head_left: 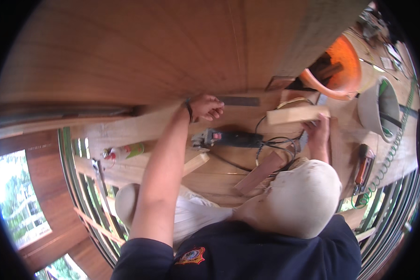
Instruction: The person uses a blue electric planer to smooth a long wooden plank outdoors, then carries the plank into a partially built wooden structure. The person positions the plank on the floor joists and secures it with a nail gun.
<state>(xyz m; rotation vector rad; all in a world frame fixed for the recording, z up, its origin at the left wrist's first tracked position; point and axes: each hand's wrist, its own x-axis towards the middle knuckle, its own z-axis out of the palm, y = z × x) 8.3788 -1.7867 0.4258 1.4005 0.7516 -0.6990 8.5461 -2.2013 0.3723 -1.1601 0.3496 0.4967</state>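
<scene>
In my right hand (319, 133) is a pale wooden block (294, 115), raised over the wooden floor. My left hand (207, 108), with a dark band at the wrist, has curled fingers beside the end of a dark flat strip (241, 101). Whether these fingers pinch the strip or something small is hidden. Between my hands, nearer to me, lies a black and grey angle grinder (231, 139). Its black cord (280, 140) loops toward my right hand. A reddish-brown wood offcut (263, 171) rests close to my bent knee (308, 198).
A large brown wooden panel (163, 46) rises ahead. Right of it stand an orange bucket (352, 70) and a whitish bucket (366, 109). A green coiled hose (393, 154) and an orange-black hand tool (363, 168) lie at right. A green-and-red can (128, 151) lies left.
</scene>
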